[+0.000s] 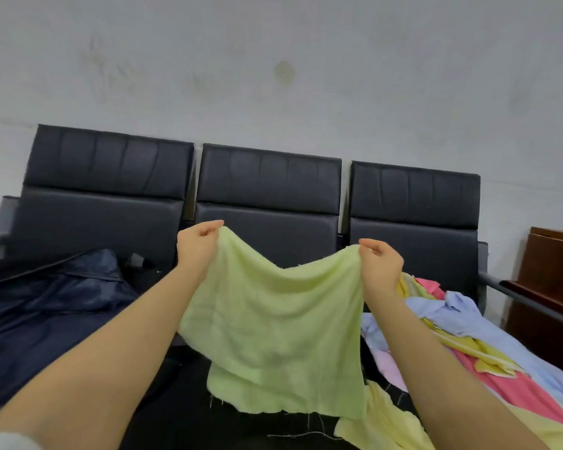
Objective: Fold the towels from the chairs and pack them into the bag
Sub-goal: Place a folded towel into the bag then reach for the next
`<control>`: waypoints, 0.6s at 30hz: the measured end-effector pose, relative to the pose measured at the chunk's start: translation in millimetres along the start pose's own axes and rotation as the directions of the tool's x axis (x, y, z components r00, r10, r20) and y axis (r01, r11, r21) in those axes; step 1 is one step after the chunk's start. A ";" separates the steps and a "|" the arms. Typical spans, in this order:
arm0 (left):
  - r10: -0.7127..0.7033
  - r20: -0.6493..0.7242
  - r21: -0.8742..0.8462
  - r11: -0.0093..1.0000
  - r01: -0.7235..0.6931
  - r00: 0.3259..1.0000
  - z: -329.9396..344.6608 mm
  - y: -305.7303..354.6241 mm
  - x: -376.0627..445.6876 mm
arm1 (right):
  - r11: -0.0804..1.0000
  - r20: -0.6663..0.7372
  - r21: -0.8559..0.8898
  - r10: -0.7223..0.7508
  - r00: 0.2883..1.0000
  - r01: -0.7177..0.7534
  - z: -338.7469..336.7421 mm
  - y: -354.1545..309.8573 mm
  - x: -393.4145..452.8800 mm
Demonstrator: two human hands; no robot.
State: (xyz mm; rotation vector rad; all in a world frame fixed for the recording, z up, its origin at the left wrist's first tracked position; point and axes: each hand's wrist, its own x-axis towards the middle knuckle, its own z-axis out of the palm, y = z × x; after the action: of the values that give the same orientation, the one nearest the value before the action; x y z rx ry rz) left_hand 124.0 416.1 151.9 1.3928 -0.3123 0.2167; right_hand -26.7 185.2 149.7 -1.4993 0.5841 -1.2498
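The left hand [199, 241] and right hand [379, 258] each pinched a top corner of the green towel [273, 326], which hung spread between them above the middle chair [267, 203], its top edge running left to right, equally near both hands; the dark bag [46, 306] lay left.

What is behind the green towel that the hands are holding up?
Behind the green towel is the middle chair; its backrest shows above. The seat is mostly covered, so what lies there cannot be seen.
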 end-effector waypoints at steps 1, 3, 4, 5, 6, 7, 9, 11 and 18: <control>-0.027 -0.001 -0.050 0.998 0.027 1.000 -0.7 -0.7 -2.3 | 1.000 -0.002 -0.011 0.000 1.000 0.000 0.0 0.6 1.7; -0.091 0.039 -0.116 0.989 0.095 0.995 -3.3 -2.7 -1.9 | 1.000 -0.007 -0.008 0.007 1.000 -0.008 0.2 0.1 4.1; -0.121 0.068 -0.116 0.985 0.129 0.990 -5.4 -3.4 -0.6 | 1.000 -0.010 0.005 0.017 1.000 -0.017 0.1 -0.5 4.4; -0.135 0.106 -0.104 0.984 0.146 0.985 -6.4 -3.5 -0.6 | 0.999 -0.007 0.021 0.025 1.000 -0.025 0.0 -1.3 4.5; -0.138 0.141 -0.077 0.986 0.149 0.980 -6.8 -4.2 0.2 | 0.999 0.005 0.034 0.029 1.000 -0.029 0.1 -2.5 3.4; -0.139 0.167 -0.063 0.987 0.151 0.976 -6.5 -5.2 0.3 | 0.999 0.022 0.043 0.026 0.999 -0.027 0.6 -3.0 2.7; -0.147 0.191 -0.060 0.985 0.161 0.971 -6.1 -9.5 0.8 | 0.999 0.052 0.047 0.011 0.999 -0.014 1.3 -5.2 0.1; -0.132 0.140 -0.044 0.989 0.140 0.981 -5.6 -17.0 2.8 | 0.999 0.072 0.049 0.002 0.997 -0.006 1.8 -4.3 -1.3; -0.023 -0.046 0.036 0.999 0.024 0.999 -4.6 -22.7 0.0 | 0.985 0.038 0.174 0.014 0.999 -0.020 -1.3 -5.0 -10.3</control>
State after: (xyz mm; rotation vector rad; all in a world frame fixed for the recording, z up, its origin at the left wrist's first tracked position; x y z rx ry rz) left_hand 132.0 416.8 130.1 1.4247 -0.2555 0.2351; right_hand -32.6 195.1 150.0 -1.3653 0.4503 -1.2257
